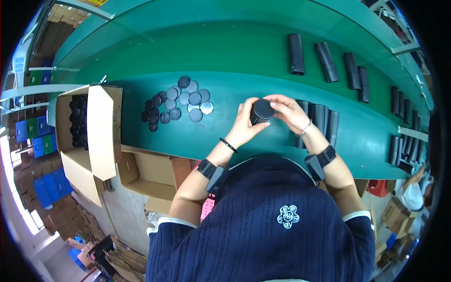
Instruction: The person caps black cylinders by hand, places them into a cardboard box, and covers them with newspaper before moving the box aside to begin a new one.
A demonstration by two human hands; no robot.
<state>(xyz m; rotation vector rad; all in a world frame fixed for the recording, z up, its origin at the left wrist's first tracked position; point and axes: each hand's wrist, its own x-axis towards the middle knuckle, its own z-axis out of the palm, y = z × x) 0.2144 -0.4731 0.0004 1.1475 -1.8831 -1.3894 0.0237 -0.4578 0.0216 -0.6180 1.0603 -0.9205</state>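
My left hand (pixel 244 126) and my right hand (pixel 290 112) together hold a black ribbed tube (pixel 260 114) above the green table (pixel 225 61). A round black cap (pixel 263 108) sits on the tube's end, facing up at me, with the fingers of both hands around it. A loose pile of several round black caps (pixel 178 103) lies on the table to the left of my hands. More black ribbed tubes (pixel 322 120) lie side by side just right of my right hand.
An open cardboard box (pixel 89 131) holding black parts stands at the table's left end. Single black tubes (pixel 296 54) lie spaced along the far belt, and more tubes (pixel 403 145) crowd the right end. Cartons and blue crates fill the floor at the left.
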